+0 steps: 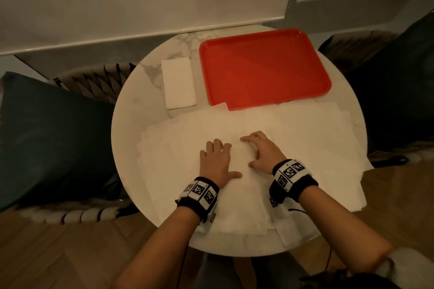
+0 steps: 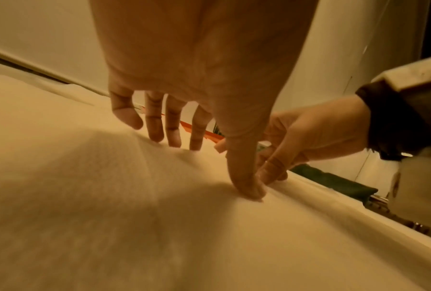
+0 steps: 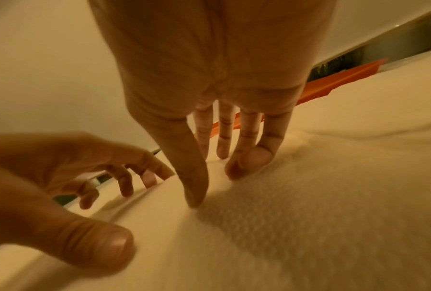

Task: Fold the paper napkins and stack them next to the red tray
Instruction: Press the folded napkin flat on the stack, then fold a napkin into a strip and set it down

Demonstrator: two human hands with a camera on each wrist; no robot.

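Round marble bench [image 1: 131, 124] is covered by spread napkins [image 1: 293, 138]; both grips, left hand [image 1: 215, 162] and right hand [image 1: 263, 151], are pressed open-fingered on them; red tray [image 1: 264, 68] behind.

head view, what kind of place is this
Probably a cafe or home dining nook: a small round marble table with a red tray, and cushioned woven chairs on either side over wood flooring.

I see bare marble table [image 1: 131, 110] left of the folded napkin [image 1: 178, 83], and a narrow strip between it and the red tray [image 1: 265, 68]. Spread napkins [image 1: 305, 138] cover the near half; both my hands [image 1: 217, 162] rest there.
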